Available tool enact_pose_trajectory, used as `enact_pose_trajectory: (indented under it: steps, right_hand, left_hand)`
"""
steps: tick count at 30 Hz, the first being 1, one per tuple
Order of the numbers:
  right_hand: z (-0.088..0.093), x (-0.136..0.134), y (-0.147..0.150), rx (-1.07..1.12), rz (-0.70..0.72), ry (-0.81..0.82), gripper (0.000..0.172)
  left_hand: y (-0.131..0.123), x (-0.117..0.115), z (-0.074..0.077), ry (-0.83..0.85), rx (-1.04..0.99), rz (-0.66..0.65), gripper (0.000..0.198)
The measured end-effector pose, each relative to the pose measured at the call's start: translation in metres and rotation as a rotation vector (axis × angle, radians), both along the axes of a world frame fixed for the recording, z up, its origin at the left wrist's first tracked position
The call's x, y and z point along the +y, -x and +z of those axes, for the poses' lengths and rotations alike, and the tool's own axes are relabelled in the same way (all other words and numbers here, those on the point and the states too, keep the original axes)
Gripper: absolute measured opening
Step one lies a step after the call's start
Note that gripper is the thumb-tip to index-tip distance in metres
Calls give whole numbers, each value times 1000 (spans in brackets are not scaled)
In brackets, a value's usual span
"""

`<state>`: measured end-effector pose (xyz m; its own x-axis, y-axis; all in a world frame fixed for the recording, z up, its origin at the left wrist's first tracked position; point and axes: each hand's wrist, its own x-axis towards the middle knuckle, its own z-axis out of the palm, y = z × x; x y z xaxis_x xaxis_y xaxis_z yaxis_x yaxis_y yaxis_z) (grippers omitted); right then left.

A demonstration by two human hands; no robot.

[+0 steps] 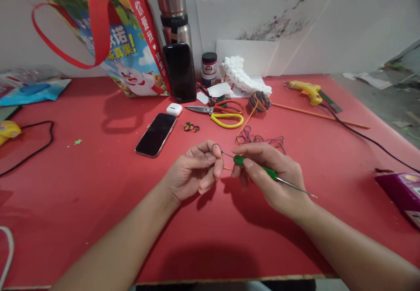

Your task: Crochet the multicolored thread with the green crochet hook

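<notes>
My right hand (pixel 272 175) is closed around a crochet hook (pixel 259 168) with a green grip; its metal tip points left toward my left hand (pixel 193 170). The left hand pinches a thin loop of multicoloured yarn (pixel 216 147) between thumb and fingers, right at the hook's tip. A strand of the same yarn lies loose on the red table (pixel 98 186) behind my hands (pixel 259 140) and runs back to a small yarn ball (pixel 259 101).
Behind my hands lie yellow-handled scissors (pixel 223 115), a black phone (pixel 155 134), a white earbud case (pixel 174 109) and a small crocheted piece (pixel 191 127). A printed bag (pixel 124 37), a steel flask (pixel 173 15), a glue gun (pixel 308 90) and a purple box (pixel 402 192) stand around.
</notes>
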<state>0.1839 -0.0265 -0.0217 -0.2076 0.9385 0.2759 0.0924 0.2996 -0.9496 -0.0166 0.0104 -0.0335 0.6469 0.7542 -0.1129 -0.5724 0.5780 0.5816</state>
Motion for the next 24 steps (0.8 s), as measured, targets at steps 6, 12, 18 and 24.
enact_pose_trajectory:
  steps: [6, 12, 18, 24]
  right_hand:
    - [-8, -4, 6, -71, -62, -116, 22]
    - [-15, -4, 11, 34, -51, -106, 18]
    - [-9, -1, 11, 178, 11, -69, 15]
    - [-13, 1, 5, 41, -16, -108, 17]
  left_hand:
    - [-4, 1, 0, 1, 19, 85, 7]
    - [-5, 0, 5, 38, 23, 79, 9]
    - [-4, -3, 10, 43, -28, 50, 11]
    - [-4, -3, 7, 56, -43, 48, 11]
